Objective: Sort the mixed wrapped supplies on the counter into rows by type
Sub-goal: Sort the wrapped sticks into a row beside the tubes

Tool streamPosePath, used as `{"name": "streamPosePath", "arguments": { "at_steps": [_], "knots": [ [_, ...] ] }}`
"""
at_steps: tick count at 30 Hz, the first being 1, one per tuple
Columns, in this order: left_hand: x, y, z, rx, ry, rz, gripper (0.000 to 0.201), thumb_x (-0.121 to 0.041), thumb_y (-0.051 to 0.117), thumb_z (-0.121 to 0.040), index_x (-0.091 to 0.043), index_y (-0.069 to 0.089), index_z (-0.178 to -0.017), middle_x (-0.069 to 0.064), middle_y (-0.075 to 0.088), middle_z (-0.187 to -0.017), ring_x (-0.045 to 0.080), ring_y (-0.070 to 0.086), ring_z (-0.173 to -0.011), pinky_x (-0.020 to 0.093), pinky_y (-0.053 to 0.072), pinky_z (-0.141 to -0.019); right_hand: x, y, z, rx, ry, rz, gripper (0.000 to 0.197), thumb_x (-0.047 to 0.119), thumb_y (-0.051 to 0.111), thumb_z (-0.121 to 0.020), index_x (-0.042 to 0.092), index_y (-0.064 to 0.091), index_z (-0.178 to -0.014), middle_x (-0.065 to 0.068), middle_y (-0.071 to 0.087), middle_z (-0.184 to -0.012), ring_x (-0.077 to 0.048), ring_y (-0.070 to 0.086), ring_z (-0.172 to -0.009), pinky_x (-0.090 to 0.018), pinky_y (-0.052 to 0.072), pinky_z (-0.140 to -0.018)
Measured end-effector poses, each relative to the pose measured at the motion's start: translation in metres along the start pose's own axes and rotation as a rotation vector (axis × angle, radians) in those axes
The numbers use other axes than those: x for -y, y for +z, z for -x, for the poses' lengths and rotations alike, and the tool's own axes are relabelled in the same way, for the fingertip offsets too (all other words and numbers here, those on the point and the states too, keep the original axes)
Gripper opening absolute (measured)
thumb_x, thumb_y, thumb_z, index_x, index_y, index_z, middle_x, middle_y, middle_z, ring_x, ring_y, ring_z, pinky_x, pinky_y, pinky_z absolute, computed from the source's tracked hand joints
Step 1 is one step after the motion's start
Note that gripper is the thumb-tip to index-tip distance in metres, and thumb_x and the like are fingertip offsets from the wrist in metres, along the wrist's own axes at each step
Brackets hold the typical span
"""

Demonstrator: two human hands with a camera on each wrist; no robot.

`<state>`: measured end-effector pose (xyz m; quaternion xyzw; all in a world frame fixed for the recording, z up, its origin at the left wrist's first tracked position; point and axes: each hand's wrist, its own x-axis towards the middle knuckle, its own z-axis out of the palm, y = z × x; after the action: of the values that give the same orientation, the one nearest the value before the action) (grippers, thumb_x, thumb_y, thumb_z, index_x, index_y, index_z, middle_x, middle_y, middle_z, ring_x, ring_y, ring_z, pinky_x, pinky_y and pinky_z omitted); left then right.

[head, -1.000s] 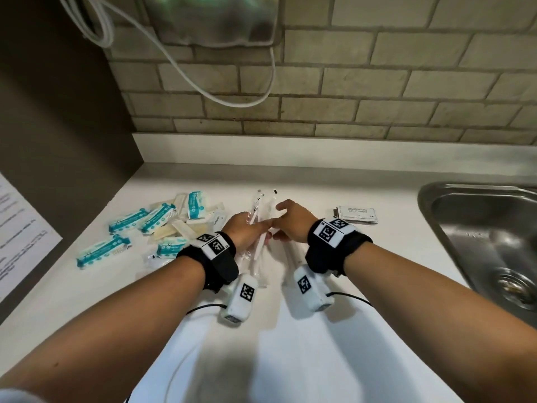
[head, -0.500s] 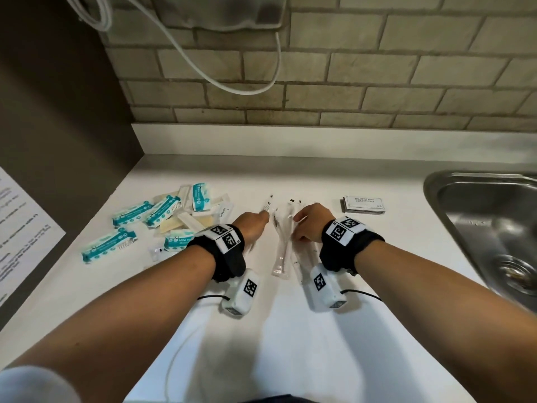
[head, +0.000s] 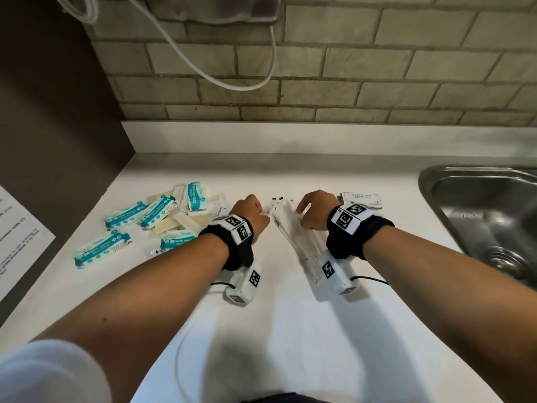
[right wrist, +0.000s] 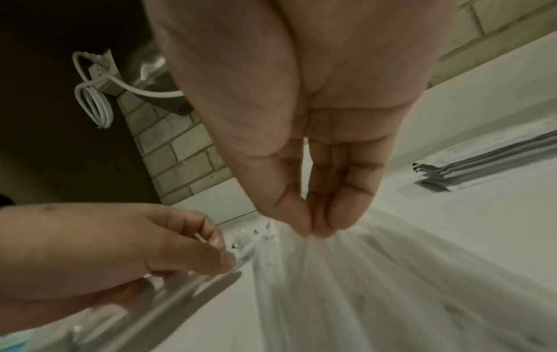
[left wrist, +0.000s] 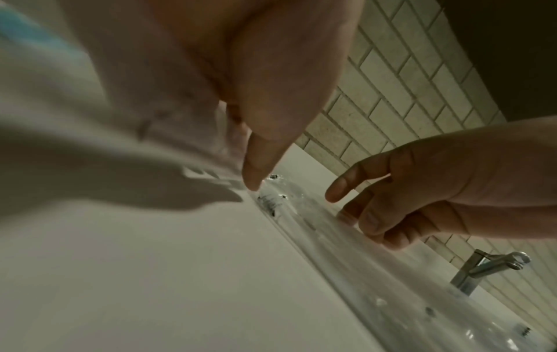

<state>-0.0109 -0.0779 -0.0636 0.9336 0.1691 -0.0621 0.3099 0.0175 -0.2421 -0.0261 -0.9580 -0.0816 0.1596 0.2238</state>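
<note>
Several long clear-wrapped packets (head: 293,237) lie side by side on the white counter (head: 290,330), running from near my wrists toward the wall. My left hand (head: 263,212) is at their far left end, fingers curled, pinching one clear packet (right wrist: 169,302) between thumb and fingers. My right hand (head: 300,212) is at the far right end, thumb and fingers pinching the wrapper (right wrist: 346,285) of another. A mixed heap of teal-printed packets (head: 125,215) and pale wrapped items lies left of my left hand. A stack of white sachets (head: 361,198) sits behind my right wrist.
A steel sink (head: 479,205) is sunk into the counter at the right, with a tap (left wrist: 482,269) behind it. A brick-tiled wall backs the counter, and a white cable (head: 203,74) hangs on it. A dark panel with a printed sheet (head: 17,237) closes the left side.
My hands, touching over the clear packets a second ago, have drawn apart. The clear packets now lie spread between them, angled toward my right wrist.
</note>
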Motion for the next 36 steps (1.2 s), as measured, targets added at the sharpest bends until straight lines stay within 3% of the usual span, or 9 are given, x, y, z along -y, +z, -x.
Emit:
{"name": "streamPosePath", "arguments": {
  "at_steps": [4, 11, 14, 18, 21, 24, 28, 32, 36],
  "knots": [
    [0.002, 0.002, 0.005, -0.006, 0.003, -0.004, 0.055, -0.049, 0.072, -0.074, -0.011, 0.057, -0.110, 0.006, 0.059, -0.112, 0.027, 0.059, -0.101, 0.034, 0.048, -0.082, -0.005, 0.002, 0.000, 0.003, 0.026, -0.017, 0.026, 0.004, 0.058, -0.078, 0.020, 0.068, -0.096, 0.007, 0.054, -0.065, -0.019, 0.060, -0.081, -0.015, 0.042, -0.054],
    [-0.020, 0.015, 0.026, 0.099, 0.204, -0.135, 0.065, -0.060, 0.062, -0.080, -0.017, 0.045, -0.127, 0.004, 0.061, -0.122, 0.023, 0.062, -0.100, 0.033, 0.050, -0.083, -0.005, -0.009, -0.004, -0.117, 0.039, -0.173, 0.023, 0.012, 0.070, -0.072, 0.017, 0.065, -0.094, -0.006, 0.071, -0.097, -0.023, 0.066, -0.082, -0.029, 0.054, -0.073],
    [-0.024, 0.026, 0.033, 0.123, 0.244, -0.190, 0.068, -0.054, 0.061, -0.084, -0.019, 0.040, -0.140, 0.004, 0.057, -0.133, 0.023, 0.060, -0.112, 0.032, 0.048, -0.089, -0.003, -0.009, -0.003, -0.052, 0.052, -0.173, 0.022, 0.008, 0.065, -0.074, 0.016, 0.061, -0.095, -0.009, 0.070, -0.085, -0.025, 0.065, -0.068, -0.032, 0.058, -0.074],
    [-0.024, 0.020, 0.028, 0.130, 0.189, -0.213, 0.056, -0.037, 0.069, -0.084, -0.014, 0.052, -0.131, 0.004, 0.059, -0.128, 0.024, 0.060, -0.110, 0.031, 0.050, -0.089, -0.007, -0.002, 0.003, 0.039, 0.078, -0.110, 0.025, 0.002, 0.060, -0.078, 0.014, 0.060, -0.100, -0.006, 0.067, -0.074, -0.023, 0.066, -0.066, -0.031, 0.060, -0.071],
    [-0.017, 0.008, 0.017, 0.127, 0.135, -0.209, 0.055, -0.027, 0.072, -0.081, -0.016, 0.054, -0.131, 0.007, 0.058, -0.131, 0.025, 0.059, -0.114, 0.027, 0.047, -0.089, -0.008, 0.010, 0.003, 0.035, 0.070, -0.075, 0.031, 0.000, 0.060, -0.073, 0.006, 0.067, -0.103, -0.012, 0.074, -0.088, -0.025, 0.068, -0.075, -0.037, 0.061, -0.079],
    [-0.011, 0.002, 0.011, 0.116, 0.134, -0.193, 0.059, -0.028, 0.073, -0.080, -0.021, 0.053, -0.135, 0.005, 0.055, -0.137, 0.022, 0.056, -0.120, 0.026, 0.044, -0.093, -0.006, 0.018, 0.001, 0.021, 0.070, -0.131, 0.023, 0.002, 0.065, -0.072, 0.010, 0.065, -0.094, -0.014, 0.074, -0.095, -0.030, 0.072, -0.087, -0.040, 0.060, -0.081],
    [-0.011, -0.003, 0.011, 0.124, 0.180, -0.206, 0.061, -0.032, 0.069, -0.085, -0.024, 0.047, -0.142, 0.004, 0.050, -0.144, 0.022, 0.051, -0.128, 0.027, 0.040, -0.103, -0.012, 0.011, -0.005, -0.001, 0.043, -0.181, 0.016, 0.014, 0.072, -0.076, 0.017, 0.057, -0.081, -0.007, 0.065, -0.080, -0.025, 0.063, -0.069, -0.034, 0.059, -0.076],
    [-0.026, -0.002, 0.012, 0.084, 0.248, -0.281, 0.051, -0.047, 0.061, -0.087, -0.027, 0.055, -0.134, 0.004, 0.051, -0.134, 0.022, 0.054, -0.120, 0.028, 0.041, -0.096, -0.030, -0.013, -0.012, -0.075, 0.019, -0.090, 0.020, 0.017, 0.071, -0.080, 0.015, 0.068, -0.099, -0.002, 0.065, -0.096, -0.019, 0.058, -0.087, -0.024, 0.044, -0.073],
    [-0.050, 0.015, 0.022, 0.160, 0.387, -0.342, 0.055, -0.057, 0.062, -0.082, -0.028, 0.057, -0.129, -0.002, 0.052, -0.124, 0.021, 0.052, -0.115, 0.033, 0.044, -0.093, -0.051, -0.026, -0.004, 0.062, 0.001, 0.019, 0.044, 0.011, 0.075, -0.078, 0.016, 0.064, -0.121, -0.004, 0.066, -0.120, -0.022, 0.060, -0.113, -0.026, 0.046, -0.092]
  ]
}}
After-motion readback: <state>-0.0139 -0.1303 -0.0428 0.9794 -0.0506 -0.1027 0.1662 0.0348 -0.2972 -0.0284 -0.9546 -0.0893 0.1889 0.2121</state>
